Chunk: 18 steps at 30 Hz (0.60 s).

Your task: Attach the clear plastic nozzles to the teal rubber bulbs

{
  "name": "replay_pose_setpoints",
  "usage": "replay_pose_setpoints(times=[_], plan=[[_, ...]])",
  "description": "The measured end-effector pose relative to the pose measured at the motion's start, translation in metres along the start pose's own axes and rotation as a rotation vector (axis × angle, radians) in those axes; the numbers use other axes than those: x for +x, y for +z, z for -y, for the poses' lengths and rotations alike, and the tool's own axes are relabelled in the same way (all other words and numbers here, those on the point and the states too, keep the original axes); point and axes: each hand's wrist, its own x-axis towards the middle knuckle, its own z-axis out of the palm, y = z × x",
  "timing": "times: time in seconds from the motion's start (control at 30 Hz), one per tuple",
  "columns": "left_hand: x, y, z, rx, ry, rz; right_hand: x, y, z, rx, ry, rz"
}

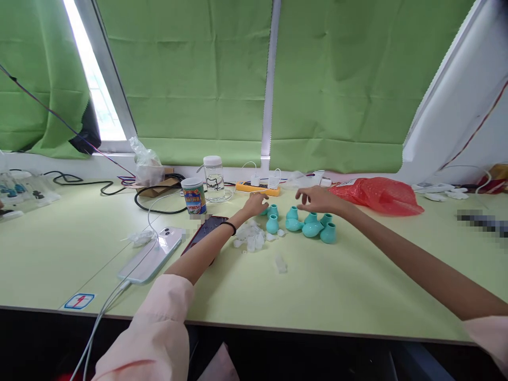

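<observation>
Several small turquoise vase-shaped pieces (312,228) stand and lie in a cluster at the table's middle, with a few more (272,224) just to their left. My left hand (256,205) reaches to the left end of these, its fingers bent near a partly covered piece; whether it grips that piece is unclear. Over the back of the right cluster hovers my right hand (315,199), fingers apart and curved, holding nothing. A pile of translucent plastic bits (251,236) sits below my left hand. Nearer the front edge lies one clear piece (280,263).
Left of centre are a dark phone (204,233), a pale phone (153,256) with a cable, a patterned tub (194,196) and a lidded jar (215,180). Behind the hands is an orange power strip (257,189). A red plastic bag (377,196) lies at back right.
</observation>
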Motion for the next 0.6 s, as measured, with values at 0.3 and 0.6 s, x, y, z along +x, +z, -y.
replay_pose_setpoints(times=[0.3, 0.6], plan=[[-0.002, -0.004, 0.008, 0.037, -0.111, 0.072, -0.043, -0.005, -0.009, -0.301, -0.199, 0.317], [-0.005, -0.001, 0.007, -0.016, -0.144, 0.047, -0.024, -0.026, -0.002, -0.194, -0.207, 0.302]])
